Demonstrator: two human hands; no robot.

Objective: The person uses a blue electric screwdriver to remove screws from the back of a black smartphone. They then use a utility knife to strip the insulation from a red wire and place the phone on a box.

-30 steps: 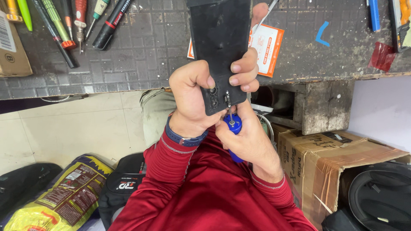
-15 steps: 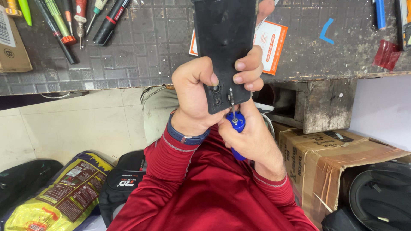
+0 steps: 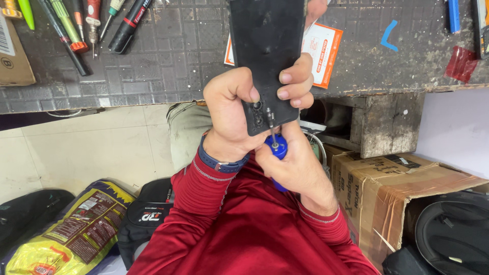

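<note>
Black phone (image 3: 267,56) gripped by left hand (image 3: 232,114); blue screwdriver (image 3: 277,148) clenched in right hand (image 3: 295,168). Tip could slip, scratching back, if tilted.

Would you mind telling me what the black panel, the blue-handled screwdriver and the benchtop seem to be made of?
Black panel: probably plastic, matte, with an even dull surface and moulded round holes near its end.
Blue-handled screwdriver: glossy blue handle, likely plastic; thin shaft with a grey sheen, apparently metal.
Benchtop: dark sheet embossed in a square grid, possibly rubber or vinyl matting, scuffed and dusty.
</note>
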